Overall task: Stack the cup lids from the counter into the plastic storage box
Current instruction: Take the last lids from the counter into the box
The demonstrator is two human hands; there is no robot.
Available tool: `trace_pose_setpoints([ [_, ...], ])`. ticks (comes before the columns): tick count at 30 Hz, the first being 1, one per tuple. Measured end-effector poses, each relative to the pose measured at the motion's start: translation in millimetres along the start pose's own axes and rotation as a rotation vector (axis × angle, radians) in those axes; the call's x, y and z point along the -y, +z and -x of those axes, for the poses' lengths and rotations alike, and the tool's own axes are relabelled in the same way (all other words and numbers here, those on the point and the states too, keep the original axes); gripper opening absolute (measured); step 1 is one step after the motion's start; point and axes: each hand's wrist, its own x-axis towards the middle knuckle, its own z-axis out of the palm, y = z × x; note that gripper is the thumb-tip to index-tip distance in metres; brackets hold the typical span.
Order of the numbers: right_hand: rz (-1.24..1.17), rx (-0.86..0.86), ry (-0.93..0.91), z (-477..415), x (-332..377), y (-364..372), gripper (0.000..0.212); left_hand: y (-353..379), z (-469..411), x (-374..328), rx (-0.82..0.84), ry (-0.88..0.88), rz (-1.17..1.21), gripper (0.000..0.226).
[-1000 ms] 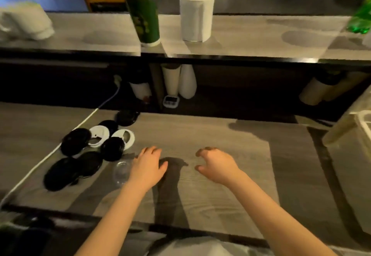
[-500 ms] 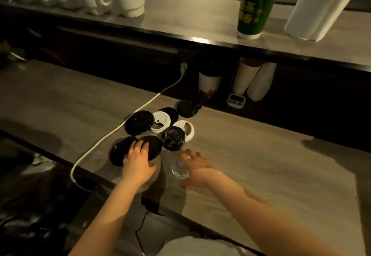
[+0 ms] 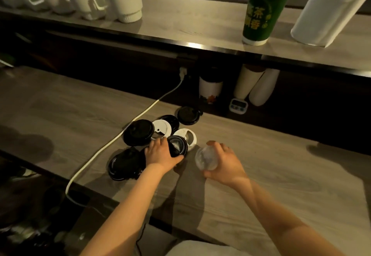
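Presently, left hand [image 3: 160,153]: curled around a black round plastic lid [image 3: 178,145], fingers over its left rim and thumb along its near edge; the lid appears tilted off the surface.
Right hand [image 3: 224,161]: grips a clear round plastic lid [image 3: 205,158] between thumb and fingers, just to the right of the pile; whether it touches the surface cannot be told.
Surface: grey wood-grain desk [image 3: 281,175], carrying every lid in view.
Lids at rest: a loose cluster left of centre.
- a wide black domed lid [image 3: 138,132] at the left
- a white flat lid [image 3: 162,128] tucked beside it
- a black lid at the rear [image 3: 172,119], partly hidden behind the white one
- a white lid with an oval opening [image 3: 186,138] just beside the gripped lid
- a black tabbed lid [image 3: 188,115] furthest back
- overlapping black lids [image 3: 124,163] nearest the front edge, partly under the left wrist

Cable: a white power cable [image 3: 120,137] runs from the back wall past the cluster's left side and over the front edge.
Raised ledge [image 3: 180,24]: white ceramic mugs [image 3: 122,0] in a row, a tall green paper cup [image 3: 263,10], a white paper towel roll [image 3: 329,10].
Beneath the ledge: a small white digital timer [image 3: 239,106] and pale cup stacks [image 3: 255,85].
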Motion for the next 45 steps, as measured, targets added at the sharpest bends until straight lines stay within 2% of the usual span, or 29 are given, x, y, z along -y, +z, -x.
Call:
trace_pose_setpoints([
  [7,-0.168,-0.144,0.071,16.6,-18.4,-23.5,0.086,16.3,-3.4,-16.8,-0.089,-0.052,0.033,0.089],
  [15,-0.332,-0.330,0.047,47.0,-30.7,-52.8,0.082,-2.0,29.1,-42.1,-0.045,0.003,0.085,0.099],
  [20,-0.311,-0.472,0.091,87.9,-54.7,-87.1,0.081,-20.9,67.8,-103.1,-0.123,0.195,0.206,0.099],
  [27,-0.354,-0.614,0.197,184.5,-123.4,-146.8,0.077,-14.8,125.2,-226.2,-0.099,0.522,0.252,0.095],
  [33,-0.315,-0.784,0.307,272.8,-184.7,-190.9,0.081,2.1,176.7,-325.7,-0.023,0.751,0.245,0.105],
  [38,-0.285,-0.875,0.360,336.2,-237.8,-225.5,0.085,19.7,217.1,-401.8,0.037,0.879,0.220,0.104],
  [45,-0.290,-0.947,0.488,385.1,-327.5,-292.9,0.085,38.9,258.7,-501.4,0.005,0.994,0.142,0.103],
])
